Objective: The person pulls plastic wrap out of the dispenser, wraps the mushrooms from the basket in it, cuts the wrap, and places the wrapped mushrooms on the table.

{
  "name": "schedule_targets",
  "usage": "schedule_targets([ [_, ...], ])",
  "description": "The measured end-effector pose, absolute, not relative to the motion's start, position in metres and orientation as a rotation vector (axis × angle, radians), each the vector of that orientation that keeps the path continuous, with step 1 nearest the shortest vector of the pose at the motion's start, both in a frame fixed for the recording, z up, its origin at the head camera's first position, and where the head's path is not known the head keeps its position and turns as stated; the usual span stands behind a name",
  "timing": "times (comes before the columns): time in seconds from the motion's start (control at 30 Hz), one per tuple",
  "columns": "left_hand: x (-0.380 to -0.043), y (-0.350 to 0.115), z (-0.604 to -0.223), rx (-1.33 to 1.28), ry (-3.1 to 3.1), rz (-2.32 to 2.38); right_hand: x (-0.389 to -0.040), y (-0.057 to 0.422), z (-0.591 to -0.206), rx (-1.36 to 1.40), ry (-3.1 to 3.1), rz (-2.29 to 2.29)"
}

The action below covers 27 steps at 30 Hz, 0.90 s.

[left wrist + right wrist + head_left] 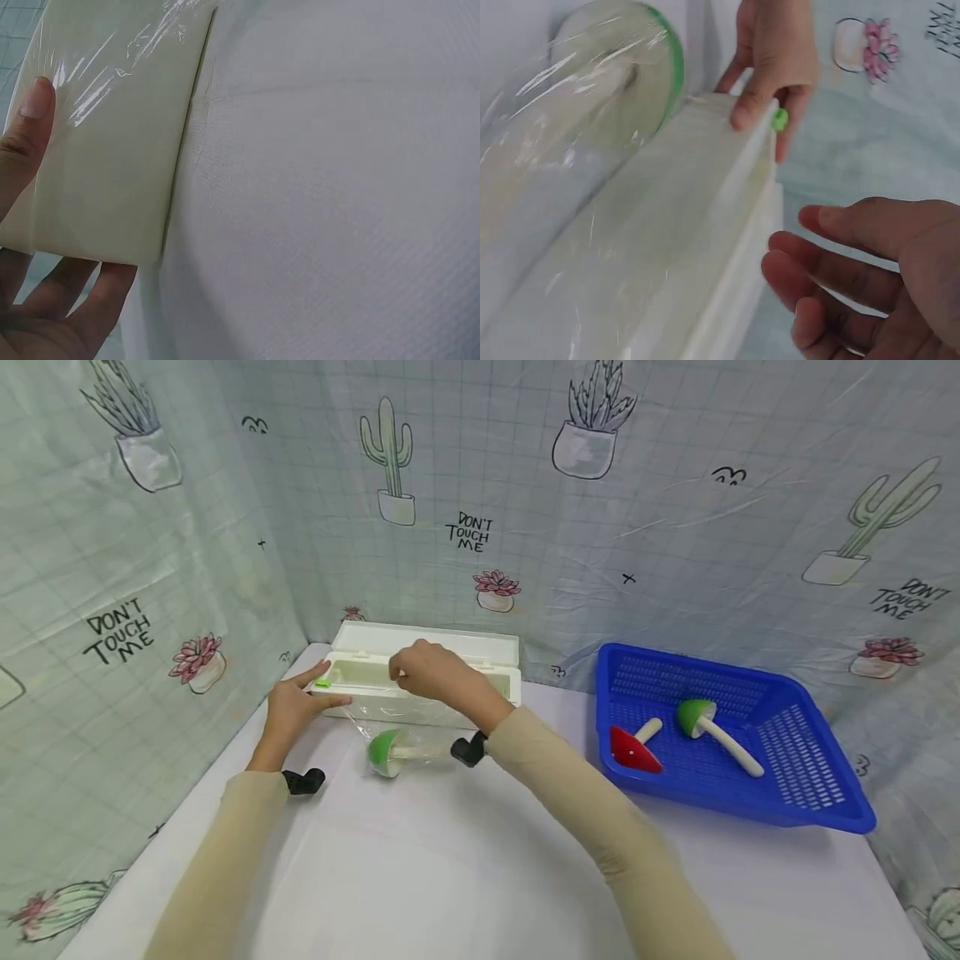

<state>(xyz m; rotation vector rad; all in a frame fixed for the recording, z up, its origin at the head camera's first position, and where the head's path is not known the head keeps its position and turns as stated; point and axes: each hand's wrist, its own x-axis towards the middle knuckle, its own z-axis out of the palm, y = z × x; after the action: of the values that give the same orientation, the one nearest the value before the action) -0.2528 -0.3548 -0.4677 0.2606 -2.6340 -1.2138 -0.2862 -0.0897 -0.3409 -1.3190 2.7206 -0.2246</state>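
One green-capped toy mushroom (387, 752) lies nearest you, under clear cling film (585, 84) from the white dispenser box (390, 705). Your left hand (290, 707) grips the box's left end; your right hand (439, 676), loosely bent, nothing visibly held, hovers above. Looks like wrapping; next likely needs a steady box, clean cut.

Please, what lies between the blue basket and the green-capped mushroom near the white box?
In the head view, the right arm's beige sleeve crosses between them over the white table, with a black wrist device nearer the green-capped mushroom.
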Motion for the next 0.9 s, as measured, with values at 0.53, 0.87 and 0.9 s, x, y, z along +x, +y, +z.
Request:
schedule_targets([
  [0.53,-0.245,-0.363,-0.471,0.344,-2.629,-1.327,-0.305,-0.226,-0.385,-1.156,2.712,-0.415],
  [0.87,-0.252,-0.355,-0.472,0.381,-2.624,-1.344,-0.308,-0.22,-0.395,-1.162,2.792,-0.269],
  [0.9,-0.253,-0.355,-0.472,0.361,-2.623,-1.336,-0.31,-0.216,-0.393,-1.188,2.794,-0.233],
])
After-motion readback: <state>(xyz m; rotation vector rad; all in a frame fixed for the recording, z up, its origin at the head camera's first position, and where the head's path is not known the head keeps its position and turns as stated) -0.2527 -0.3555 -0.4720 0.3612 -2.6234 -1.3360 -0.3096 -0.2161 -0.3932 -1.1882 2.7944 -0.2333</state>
